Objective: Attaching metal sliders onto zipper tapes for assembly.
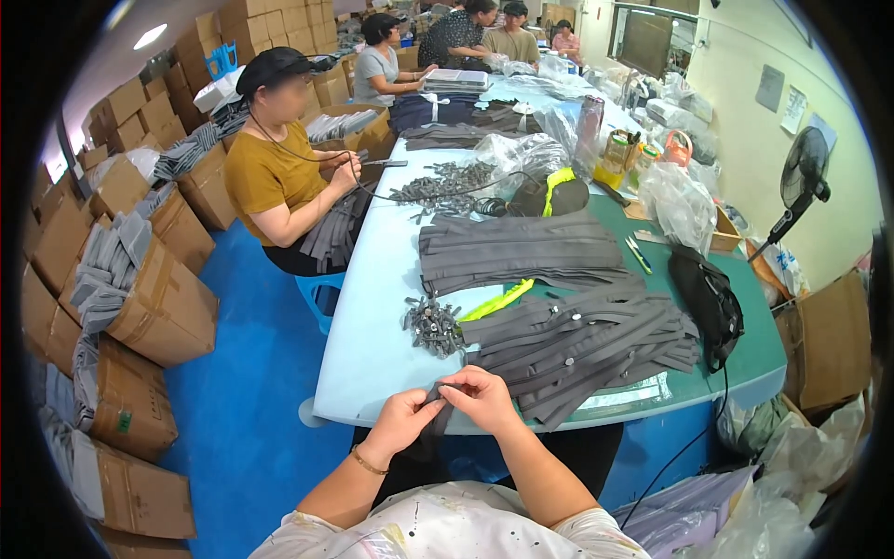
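Note:
Close to the table's near edge, my left hand [402, 427] and my right hand [482, 399] meet with fingertips pinched together. Between them is the end of a dark grey zipper strip [434, 427], whose length hangs down toward my lap. Any small part under the fingertips is hidden. Just beyond lies a heap of small dark grey pieces [433, 328] that look like zipper sliders. To its right, many loose zipper strips [596, 349] are spread in a bundle, with a few small shiny bits on top. Behind them lies a neater bundle of strips [521, 256].
A neon yellow band [498, 300] lies between the bundles. Snips [639, 254], a black bag [708, 303] and a fan [803, 177] are on the right. At left a co-worker [289, 172] handles strips beside cartons [168, 289]. Several people work farther back.

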{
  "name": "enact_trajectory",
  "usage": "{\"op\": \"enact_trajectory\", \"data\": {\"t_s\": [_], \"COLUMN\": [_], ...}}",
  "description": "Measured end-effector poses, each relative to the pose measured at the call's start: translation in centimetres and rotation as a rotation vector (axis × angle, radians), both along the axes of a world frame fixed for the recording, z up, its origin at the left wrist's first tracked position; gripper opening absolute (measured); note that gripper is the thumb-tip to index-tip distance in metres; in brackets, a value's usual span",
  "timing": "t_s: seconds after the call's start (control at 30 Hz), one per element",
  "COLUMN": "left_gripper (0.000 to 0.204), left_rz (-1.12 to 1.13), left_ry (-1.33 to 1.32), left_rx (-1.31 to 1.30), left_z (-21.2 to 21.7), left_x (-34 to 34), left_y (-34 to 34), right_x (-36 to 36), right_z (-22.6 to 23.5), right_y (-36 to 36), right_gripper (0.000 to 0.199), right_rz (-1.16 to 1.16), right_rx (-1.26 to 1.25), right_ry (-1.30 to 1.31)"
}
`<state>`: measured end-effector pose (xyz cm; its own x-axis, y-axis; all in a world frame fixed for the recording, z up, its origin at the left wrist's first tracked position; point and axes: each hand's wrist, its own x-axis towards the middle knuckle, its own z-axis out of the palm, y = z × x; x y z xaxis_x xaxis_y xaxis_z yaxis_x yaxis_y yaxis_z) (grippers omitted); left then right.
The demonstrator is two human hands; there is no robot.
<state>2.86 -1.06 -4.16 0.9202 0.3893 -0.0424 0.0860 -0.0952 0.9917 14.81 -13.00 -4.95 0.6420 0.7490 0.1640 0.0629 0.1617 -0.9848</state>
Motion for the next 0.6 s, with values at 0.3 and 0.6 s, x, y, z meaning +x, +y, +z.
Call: {"op": "enact_trajectory", "data": {"t_s": [0.3,0.6], "left_gripper": [0.012,0.025], "left_rz": [0.047,-0.001], "left_ry": [-0.099,-0.184], "left_rx": [-0.037,-0.277], "left_z": [-0.6,1.2], "left_x": [-0.1,-1.1], "left_y": [-0.3,-0.7], "right_x": [0.3,-0.3], "right_z": [0.5,-0.2], "right_y": [-0.1,-0.1], "right_gripper": [0.015,0.015], "right_rz": [0.075,0.064], "right_rx": [-0.115,0.059], "right_ry": [-0.147,-0.159]}}
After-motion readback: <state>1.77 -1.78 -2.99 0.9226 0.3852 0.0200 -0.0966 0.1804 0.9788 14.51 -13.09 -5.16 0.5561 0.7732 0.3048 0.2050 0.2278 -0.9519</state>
